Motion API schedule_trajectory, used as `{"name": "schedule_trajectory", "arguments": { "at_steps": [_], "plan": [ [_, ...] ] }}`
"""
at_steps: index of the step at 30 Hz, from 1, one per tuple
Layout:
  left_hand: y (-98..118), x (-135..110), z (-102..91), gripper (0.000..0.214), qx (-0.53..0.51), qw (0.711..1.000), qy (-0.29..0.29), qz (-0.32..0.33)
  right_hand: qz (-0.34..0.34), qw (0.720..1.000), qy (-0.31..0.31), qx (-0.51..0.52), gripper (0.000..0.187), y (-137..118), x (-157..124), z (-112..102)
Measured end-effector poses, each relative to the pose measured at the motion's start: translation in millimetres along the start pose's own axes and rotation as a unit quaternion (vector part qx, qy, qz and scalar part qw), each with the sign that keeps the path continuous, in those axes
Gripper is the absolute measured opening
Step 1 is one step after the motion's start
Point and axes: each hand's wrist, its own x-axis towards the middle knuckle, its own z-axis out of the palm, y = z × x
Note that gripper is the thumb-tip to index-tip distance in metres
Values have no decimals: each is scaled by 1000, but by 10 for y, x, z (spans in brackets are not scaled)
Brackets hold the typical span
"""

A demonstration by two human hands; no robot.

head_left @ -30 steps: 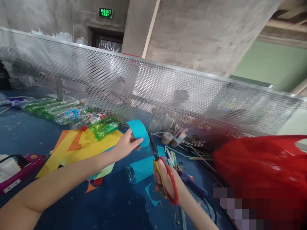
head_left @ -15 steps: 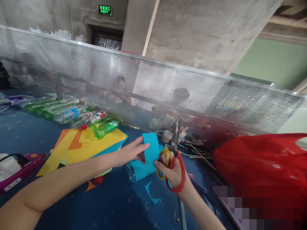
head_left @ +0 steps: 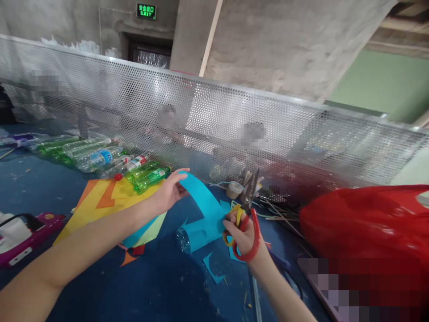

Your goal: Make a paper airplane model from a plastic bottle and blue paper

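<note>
My left hand pinches the far end of a curved strip of blue paper. The strip runs down to my right hand, whose fingers are closed around scissors with red and yellow handles, blades pointing up and away. Its fingertips are also at the strip's near end; how firmly they grip the paper cannot be made out. Just below the strip lies a clear plastic bottle with blue paper around it. A blue paper offcut lies on the dark blue table.
Yellow paper sheets lie to the left, with several plastic bottles behind. A purple power strip sits at far left, a red plastic bag at right. A perforated metal screen crosses the back, with people beyond it.
My left hand has moved left and away with the strip's end, so the strip now stretches out in an arc instead of standing curled. My right hand, with the scissors, has shifted slightly right.
</note>
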Motion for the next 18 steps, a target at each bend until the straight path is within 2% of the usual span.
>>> {"name": "schedule_trajectory", "arguments": {
  "at_steps": [2,5,8,10,12,13,15,16,18],
  "plan": [
    [64,39,-78,46,-47,995,-54,-69,2,1000,4,-5,23,36,42,-55],
    [105,76,-139,73,-15,973,-140,-184,-17,999,-31,-24,19,-7,54,-103],
    [54,36,-91,73,112,933,-178,-291,9,996,-63,-62,15,-141,-14,-77],
    [-10,-54,-11,57,217,901,-184,-327,43,991,-90,-87,14,-220,-74,-33],
    [-64,-177,82,34,303,889,-188,-289,48,989,-109,-93,14,-253,-115,6],
    [-81,-237,126,27,317,882,-221,-270,35,989,-114,-88,14,-252,-123,19],
    [-97,-329,195,24,304,868,-276,-278,-10,992,-108,-71,16,-223,-116,26],
    [-99,-354,219,23,294,871,-283,-273,-34,993,-96,-64,18,-201,-105,21],
    [-104,-360,242,23,271,898,-254,-235,-74,993,-68,-55,25,-157,-79,1]
  ]
}}
